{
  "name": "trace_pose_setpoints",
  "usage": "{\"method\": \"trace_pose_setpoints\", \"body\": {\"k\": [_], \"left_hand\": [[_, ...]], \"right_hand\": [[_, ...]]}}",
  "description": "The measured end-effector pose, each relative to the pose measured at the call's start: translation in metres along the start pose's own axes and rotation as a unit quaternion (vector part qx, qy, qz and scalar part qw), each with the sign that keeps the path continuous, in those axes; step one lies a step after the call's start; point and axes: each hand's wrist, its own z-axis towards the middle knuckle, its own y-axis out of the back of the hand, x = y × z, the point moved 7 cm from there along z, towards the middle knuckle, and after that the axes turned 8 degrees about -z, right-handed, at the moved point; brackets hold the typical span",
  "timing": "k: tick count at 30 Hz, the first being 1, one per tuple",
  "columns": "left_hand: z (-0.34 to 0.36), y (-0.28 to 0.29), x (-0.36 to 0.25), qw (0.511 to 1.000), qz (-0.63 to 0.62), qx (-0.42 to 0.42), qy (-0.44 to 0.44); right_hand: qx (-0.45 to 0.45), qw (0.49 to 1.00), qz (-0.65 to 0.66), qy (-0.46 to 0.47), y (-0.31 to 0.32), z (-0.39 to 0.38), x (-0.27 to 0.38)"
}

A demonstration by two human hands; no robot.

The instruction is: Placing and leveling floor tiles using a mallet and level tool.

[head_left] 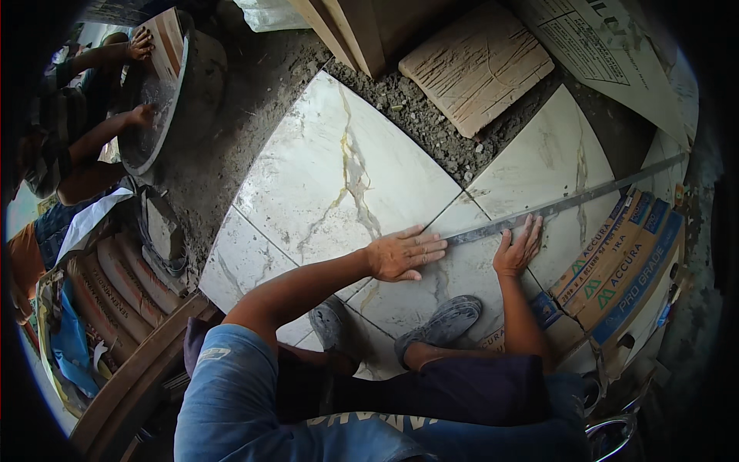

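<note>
A long grey metal straightedge [573, 202] lies slantwise across white marble-patterned floor tiles [300, 169]. My left hand [404, 255] rests flat over its near end, fingers stretched out and pointing right. Further along the bar, my right hand [517, 250] has its fingers apart, with the fingertips at the bar's near edge. Neither hand is wrapped round anything. Thin dark joints run between the tiles, and brown-grey veins and dirt smudges mark their faces.
Bare rubble and a scored brown slab [477, 65] lie beyond the tiles. Stacked tile boxes [631, 262] stand at right. At left are a wooden beam [138, 377], sacks [115, 285] and a large tub [192, 85], where another person's hands hold a flat carton. My shoes [443, 327] stand on tiles.
</note>
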Motion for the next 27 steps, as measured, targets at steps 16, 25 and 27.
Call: {"method": "trace_pose_setpoints", "body": {"k": [16,25,27], "left_hand": [[0.107,-0.01,-0.021,0.996,0.03,-0.068,0.051],[0.083,0.062,0.028,0.955,0.227,-0.121,0.15],[0.053,0.099,0.052,0.905,0.271,-0.177,0.275]], "right_hand": [[0.009,1.0,-0.005,-0.02,-0.001,-0.003,-0.005],[0.003,1.0,-0.013,-0.014,-0.004,-0.004,-0.008],[0.007,1.0,-0.011,-0.017,-0.006,-0.005,-0.005]]}}
